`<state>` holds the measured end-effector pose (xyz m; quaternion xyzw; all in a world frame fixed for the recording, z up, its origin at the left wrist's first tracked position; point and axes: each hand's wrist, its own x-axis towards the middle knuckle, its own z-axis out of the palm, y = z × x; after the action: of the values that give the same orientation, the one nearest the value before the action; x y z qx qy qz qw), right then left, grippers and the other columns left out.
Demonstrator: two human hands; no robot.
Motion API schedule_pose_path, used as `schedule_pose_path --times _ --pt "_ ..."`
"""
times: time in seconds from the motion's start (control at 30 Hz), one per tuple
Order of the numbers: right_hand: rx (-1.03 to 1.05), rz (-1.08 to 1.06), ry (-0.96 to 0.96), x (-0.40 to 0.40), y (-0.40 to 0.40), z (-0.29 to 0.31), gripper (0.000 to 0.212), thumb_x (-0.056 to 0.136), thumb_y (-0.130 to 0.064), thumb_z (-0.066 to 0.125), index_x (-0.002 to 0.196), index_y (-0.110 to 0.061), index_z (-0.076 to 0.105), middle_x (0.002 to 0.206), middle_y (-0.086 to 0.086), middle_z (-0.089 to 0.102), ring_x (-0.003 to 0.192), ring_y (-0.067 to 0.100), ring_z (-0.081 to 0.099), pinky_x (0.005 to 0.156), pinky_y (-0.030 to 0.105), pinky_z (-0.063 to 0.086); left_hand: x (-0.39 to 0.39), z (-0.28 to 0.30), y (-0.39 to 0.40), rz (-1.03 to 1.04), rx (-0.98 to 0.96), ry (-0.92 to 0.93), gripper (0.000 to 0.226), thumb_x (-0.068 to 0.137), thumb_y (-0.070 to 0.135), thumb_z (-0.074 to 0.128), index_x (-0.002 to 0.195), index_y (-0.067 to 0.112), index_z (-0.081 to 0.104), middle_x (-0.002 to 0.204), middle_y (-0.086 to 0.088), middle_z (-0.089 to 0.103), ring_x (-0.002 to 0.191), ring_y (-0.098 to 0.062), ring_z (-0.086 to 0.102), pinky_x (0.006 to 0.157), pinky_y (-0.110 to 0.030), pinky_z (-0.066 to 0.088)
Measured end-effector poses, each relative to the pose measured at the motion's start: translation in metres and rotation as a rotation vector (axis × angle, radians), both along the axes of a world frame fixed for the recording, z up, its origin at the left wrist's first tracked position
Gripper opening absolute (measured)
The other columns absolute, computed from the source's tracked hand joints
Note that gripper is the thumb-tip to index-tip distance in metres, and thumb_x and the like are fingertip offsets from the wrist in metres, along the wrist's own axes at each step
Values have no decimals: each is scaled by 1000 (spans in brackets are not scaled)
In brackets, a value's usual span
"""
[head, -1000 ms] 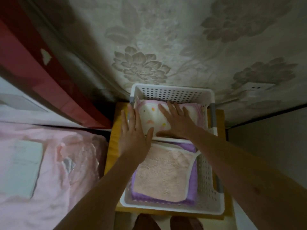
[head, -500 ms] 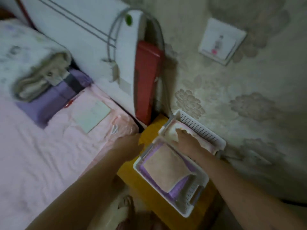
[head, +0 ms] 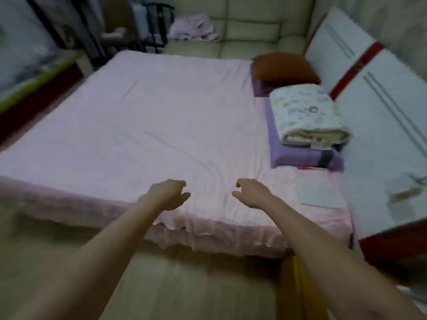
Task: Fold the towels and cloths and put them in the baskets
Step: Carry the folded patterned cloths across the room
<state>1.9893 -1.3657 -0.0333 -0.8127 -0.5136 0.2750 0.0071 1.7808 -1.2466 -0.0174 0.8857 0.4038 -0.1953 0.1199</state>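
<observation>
Here the largest thing is the bed [head: 143, 125], covered with a pale pink sheet that fills the middle of the view, with a frilled edge along its near side. Behind it, at the far side, stands a cream sofa [head: 242, 26] with a crumpled lilac cloth [head: 193, 28] lying on its seat. At the right, a white headboard [head: 379, 93] with a red stripe leans along the bed. On the right part of the bed lies a folded patterned blanket [head: 307, 114] on top of a purple pillow [head: 302, 155], and farther back a brown cushion [head: 285, 68]. Near the right corner of the bed rests a flat pale folded cloth [head: 320, 195]. No basket is visible in this view.

Both bare arms reach forward over the near edge of the bed. The left hand [head: 167, 195] and the right hand [head: 250, 192] hang just above the sheet, near each other but apart — their fingers loosely curled, holding nothing.
</observation>
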Motion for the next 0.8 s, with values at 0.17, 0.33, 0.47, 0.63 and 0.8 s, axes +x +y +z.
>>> schedule_pose_path --times 0.17,0.33,0.47,0.63,0.8 --pt "58 299 -38 -186 148 20 43 97 -37 44 133 -14 46 130 7 54 115 25 52 80 32 40 -215 31 81 263 92 12 45 99 42 36 136 17 43 137 -5 51 122 -25 49 95 -37 42" --pt "73 503 -39 -352 256 31 44 97 -36 45 136 -15 45 131 6 54 116 24 52 81 32 39 -395 51 133 525 110 -57 34 97 38 41 124 20 51 129 -6 58 113 -28 57 86 -38 48" --pt "93 650 -66 -460 337 33 43 97 -35 45 135 -14 45 131 7 54 115 25 53 79 31 39 -512 43 168 697 84 -61 27 96 38 42 112 23 57 124 -5 60 110 -25 57 81 -34 48" --pt "108 821 -101 -587 458 23 42 97 -36 46 133 -15 48 130 8 55 116 26 53 82 32 41 -632 35 235 873 66 13 47 100 39 40 139 15 45 143 -6 46 129 -23 45 98 -32 40" --pt "52 1016 -155 -724 577 28 39 98 -34 45 129 -11 50 126 9 57 113 27 55 86 33 44 -753 40 316 1079 42 -13 48 97 42 41 139 19 44 140 -5 48 125 -24 48 96 -37 45"
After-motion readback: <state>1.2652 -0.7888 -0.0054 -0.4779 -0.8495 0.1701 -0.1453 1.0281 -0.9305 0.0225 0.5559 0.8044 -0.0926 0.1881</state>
